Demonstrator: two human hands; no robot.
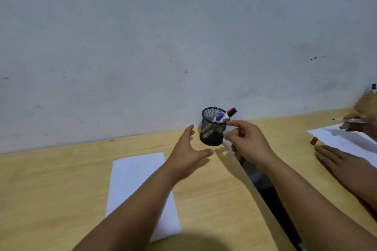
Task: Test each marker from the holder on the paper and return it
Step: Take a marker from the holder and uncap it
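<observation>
A black mesh holder [212, 128] stands on the wooden table by the wall, tilted a little. Two markers lean out of it to the right: one with a dark red cap [231, 111] and one with a blue cap [219, 117]. My right hand [246, 140] is just right of the holder, fingertips close to the markers, fingers apart and holding nothing. My left hand [188, 154] hovers open to the left of the holder, thumb stretched toward its base. A white sheet of paper [138, 189] lies on the table beneath my left forearm.
A dark gap [271, 195] between two tables runs under my right arm. On the right table another person's hands [346, 167] rest by a second paper [344, 140], with a red cap [314, 140] beside it. The wall stands right behind the holder.
</observation>
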